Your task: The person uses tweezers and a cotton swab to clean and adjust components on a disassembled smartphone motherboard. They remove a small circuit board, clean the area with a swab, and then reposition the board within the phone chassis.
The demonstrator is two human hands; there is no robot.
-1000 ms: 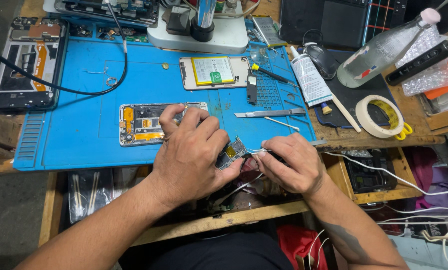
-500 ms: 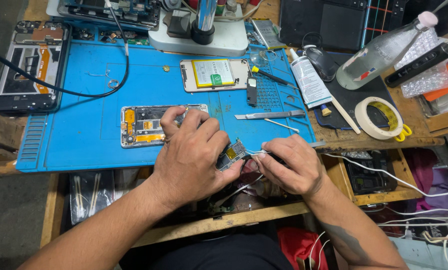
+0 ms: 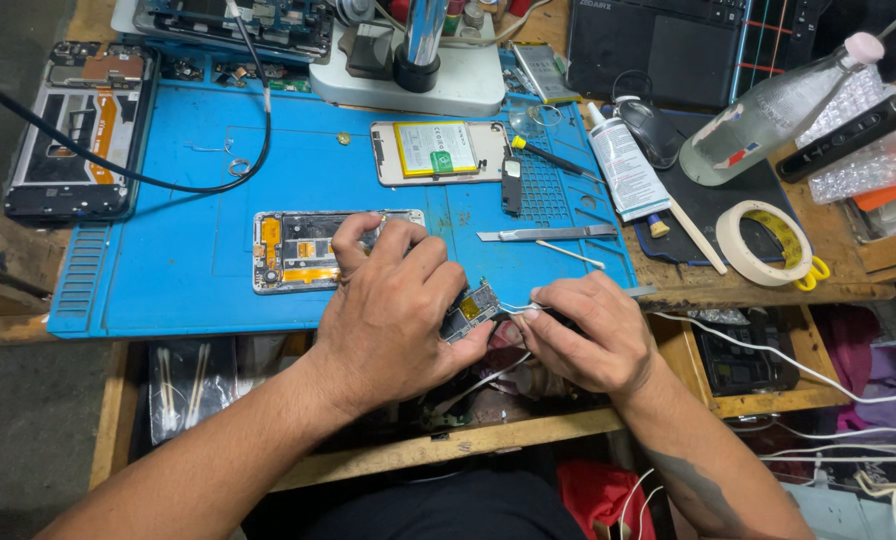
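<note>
left hand (image 3: 393, 310) pinches circuit board (image 3: 471, 310) | right hand (image 3: 588, 335) pinches probably tweezers | over mat edge (image 3: 268, 325)

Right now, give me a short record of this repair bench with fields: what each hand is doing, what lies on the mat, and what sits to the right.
left hand: left hand pinches a small circuit board
right hand: right hand holds a thin metal tool to the board's edge
mat: blue rubber work mat carries an opened phone frame, a phone back with a yellow battery and a flat metal blade
right side: roll of pale tape, clear plastic bottle
</note>
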